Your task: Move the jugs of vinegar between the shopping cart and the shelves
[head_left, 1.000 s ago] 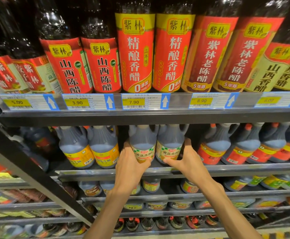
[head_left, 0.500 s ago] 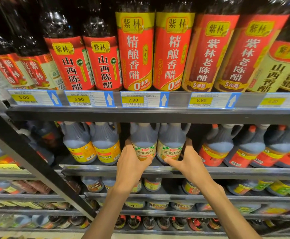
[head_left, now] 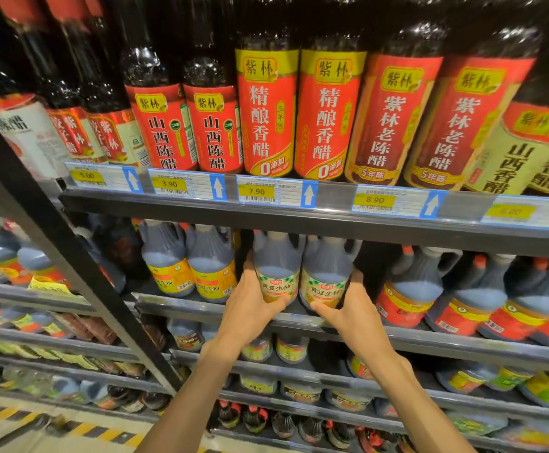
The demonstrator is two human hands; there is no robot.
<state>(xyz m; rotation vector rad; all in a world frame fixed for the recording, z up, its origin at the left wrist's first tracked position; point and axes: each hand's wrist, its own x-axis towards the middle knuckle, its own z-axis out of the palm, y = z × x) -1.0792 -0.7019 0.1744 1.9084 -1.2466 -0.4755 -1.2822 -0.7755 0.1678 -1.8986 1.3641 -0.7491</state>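
Left hand (head_left: pixel 250 308) grip: fingers and thumb curled round the lower body of a dark, handled plastic jug with a pale green-and-yellow label (head_left: pixel 276 276). Right hand (head_left: pixel 351 310) grip: curled round the flank of a matching second jug (head_left: pixel 323 279), thumb under its label. Both jugs stand upright, touching each other between the grips, on the front lip of the grey metal shelf (head_left: pixel 462 338).

Outward of the left grip stand two yellow-labelled jugs (head_left: pixel 191 273), just beside; outward of the right, red-labelled jugs (head_left: pixel 410 292), nearer apart. Directly above runs the upper shelf edge with price tags (head_left: pixel 257 192).

Assessment: headroom is tight. Each jug should move level and straight along the shelf, held low and square, without tipping the necks into the edge above. No cart is in view.
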